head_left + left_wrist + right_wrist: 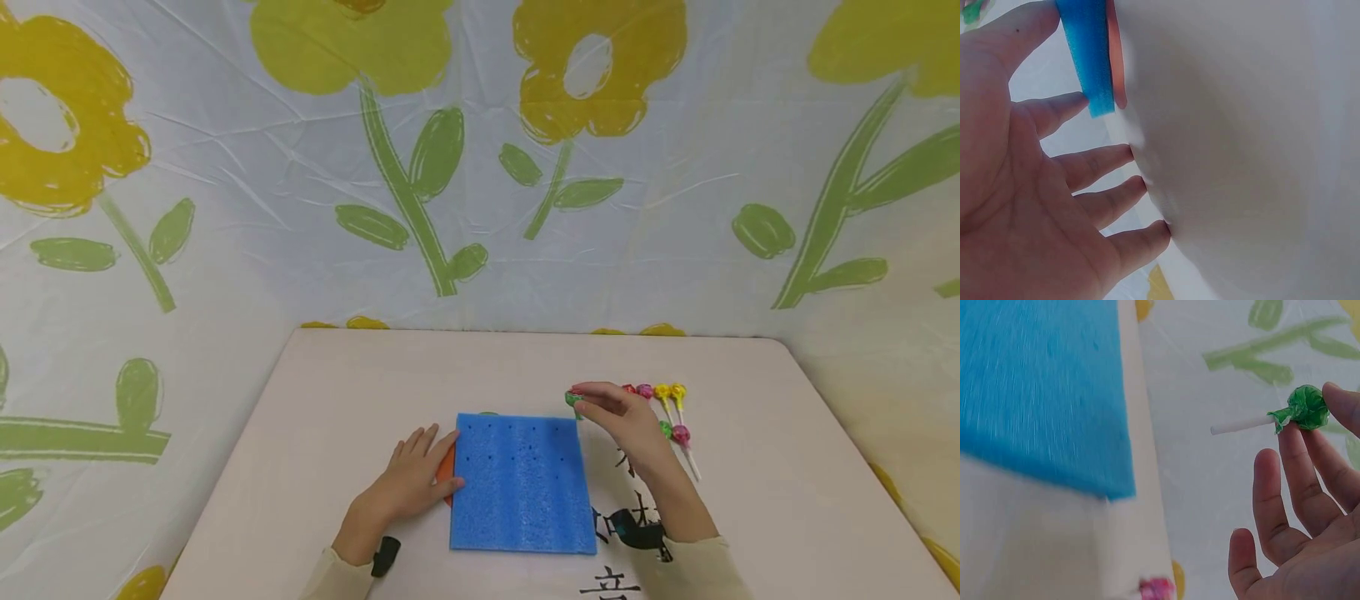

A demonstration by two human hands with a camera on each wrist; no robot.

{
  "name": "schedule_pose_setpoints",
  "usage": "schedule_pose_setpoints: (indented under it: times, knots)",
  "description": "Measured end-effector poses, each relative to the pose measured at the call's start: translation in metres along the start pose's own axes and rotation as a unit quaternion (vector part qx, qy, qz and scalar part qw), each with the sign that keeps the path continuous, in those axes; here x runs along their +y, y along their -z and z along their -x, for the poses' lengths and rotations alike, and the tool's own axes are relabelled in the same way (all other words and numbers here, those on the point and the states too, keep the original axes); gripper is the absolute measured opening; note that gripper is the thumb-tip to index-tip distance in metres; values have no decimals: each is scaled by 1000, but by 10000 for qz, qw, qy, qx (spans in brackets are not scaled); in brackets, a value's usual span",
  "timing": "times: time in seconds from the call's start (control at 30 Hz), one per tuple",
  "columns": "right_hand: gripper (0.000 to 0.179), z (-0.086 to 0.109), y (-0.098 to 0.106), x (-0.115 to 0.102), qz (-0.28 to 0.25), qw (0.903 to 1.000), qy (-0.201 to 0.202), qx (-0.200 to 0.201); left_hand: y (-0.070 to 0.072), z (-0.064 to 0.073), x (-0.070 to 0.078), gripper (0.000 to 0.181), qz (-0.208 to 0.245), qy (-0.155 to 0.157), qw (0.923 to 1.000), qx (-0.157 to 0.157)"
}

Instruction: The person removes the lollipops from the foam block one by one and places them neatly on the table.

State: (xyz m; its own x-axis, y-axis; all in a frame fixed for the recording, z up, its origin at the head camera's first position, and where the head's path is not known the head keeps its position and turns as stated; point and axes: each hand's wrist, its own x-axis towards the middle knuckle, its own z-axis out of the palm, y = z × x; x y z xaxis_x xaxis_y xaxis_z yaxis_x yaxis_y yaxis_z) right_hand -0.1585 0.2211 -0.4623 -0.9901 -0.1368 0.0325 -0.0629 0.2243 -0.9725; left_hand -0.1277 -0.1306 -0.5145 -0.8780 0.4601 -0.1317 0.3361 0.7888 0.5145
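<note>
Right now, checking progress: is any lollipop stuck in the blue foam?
No; the blue foam shows only empty holes.

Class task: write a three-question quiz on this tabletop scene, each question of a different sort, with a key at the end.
1. True or false: the right hand pinches a green lollipop by its wrapped head.
2. Multiple choice: the left hand rests at which side of the blue foam pad, seen from the head camera? A) left edge B) right edge C) far edge
3. Fill in: the spare lollipops lie on the table to the ____ of the foam pad.

Key: 1 true; 2 A; 3 right
</note>
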Motion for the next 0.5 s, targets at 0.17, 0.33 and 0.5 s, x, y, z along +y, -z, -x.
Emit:
schedule_pose_setpoints:
  times: [0.17, 0.33, 0.5]
  knots:
    - [41, 14, 32, 5, 292, 9991, -104, 278, -1, 0, -1, 73, -37, 15, 10000, -7]
    - [46, 29, 64, 13, 666, 9954, -229, 657, -1, 0, 0, 74, 22, 24, 10000, -29]
    - [48, 37, 97, 25, 1002, 9877, -537, 1074, -1, 0, -1, 74, 16, 16, 10000, -30]
